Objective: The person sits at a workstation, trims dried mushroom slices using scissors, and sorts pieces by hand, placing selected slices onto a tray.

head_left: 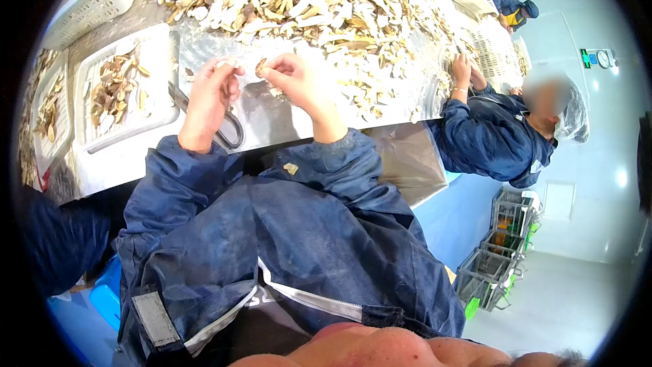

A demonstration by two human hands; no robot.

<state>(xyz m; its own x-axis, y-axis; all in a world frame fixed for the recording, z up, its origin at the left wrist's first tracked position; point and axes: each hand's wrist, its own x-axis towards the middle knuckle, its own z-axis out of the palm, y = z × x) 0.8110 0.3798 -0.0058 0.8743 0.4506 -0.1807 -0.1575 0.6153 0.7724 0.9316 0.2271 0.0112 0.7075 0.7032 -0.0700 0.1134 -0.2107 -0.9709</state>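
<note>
My right hand pinches a small brown dried mushroom slice between thumb and fingertips, just above the metal table. Level with it, my left hand has its fingers curled and thumb pressed in; a pale bit shows at the fingertips, too small to make out. Beyond both hands spreads a large heap of dried mushroom slices, cream and brown. A dark, curved, loop-shaped object lies by my left wrist. Left of it, a white tray holds brownish slices.
Another white tray and a perforated white basket stand at the left. On the right, a co-worker in a blue jacket reaches onto the table. Grey crates are stacked on the floor. A lined bin sits below the table edge.
</note>
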